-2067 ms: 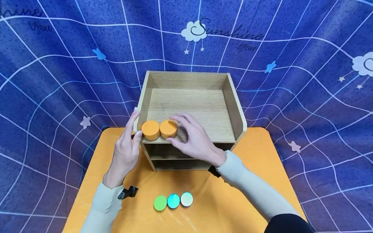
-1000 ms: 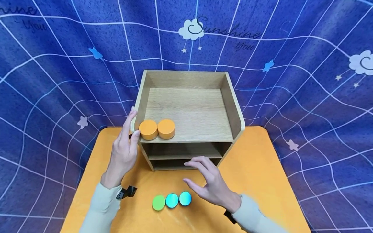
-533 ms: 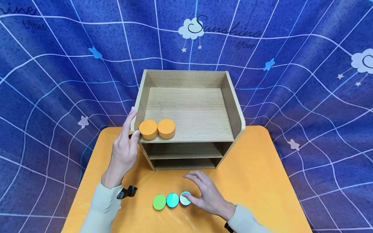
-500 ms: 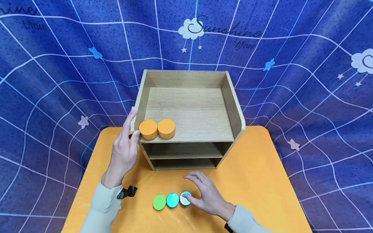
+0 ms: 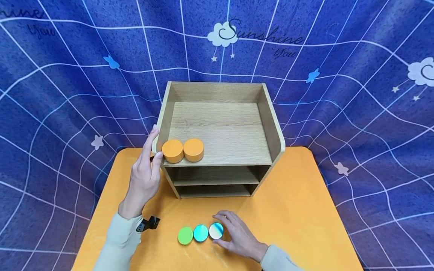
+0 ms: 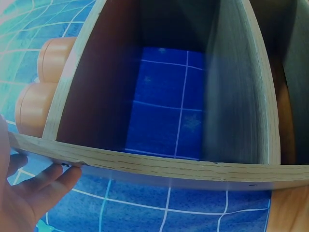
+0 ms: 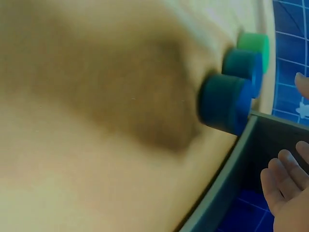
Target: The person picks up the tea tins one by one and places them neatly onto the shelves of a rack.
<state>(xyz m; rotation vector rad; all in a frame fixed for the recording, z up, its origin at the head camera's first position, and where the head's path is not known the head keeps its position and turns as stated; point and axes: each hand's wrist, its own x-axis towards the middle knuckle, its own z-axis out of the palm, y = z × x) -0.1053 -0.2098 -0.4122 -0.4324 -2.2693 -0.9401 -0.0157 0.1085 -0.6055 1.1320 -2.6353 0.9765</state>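
My left hand [image 5: 144, 177] rests against the left side panel of a wooden shelf unit [image 5: 220, 124], its fingers fairly straight along the outside. Beside its thumb, two round orange containers [image 5: 193, 149] stand side by side at the left front of the top board. On the table, my right hand [image 5: 239, 235] surrounds the rightmost blue, shiny-topped round container [image 5: 216, 230], with fingers beyond it and thumb on the near side. A gap shows between these fingers [image 7: 275, 188] and the container in the right wrist view. Another blue container [image 5: 200, 233] and a green one [image 5: 185, 236] stand to its left.
The shelf unit has two open compartments [image 5: 215, 175] below its top board, facing me. It stands on an orange table [image 5: 295, 210]. A blue patterned curtain [image 5: 217, 56] hangs behind and at both sides.
My right hand has left the second orange container on the top board, come down toward me to the table, and moved around the rightmost blue container. The left hand has stayed at the panel.
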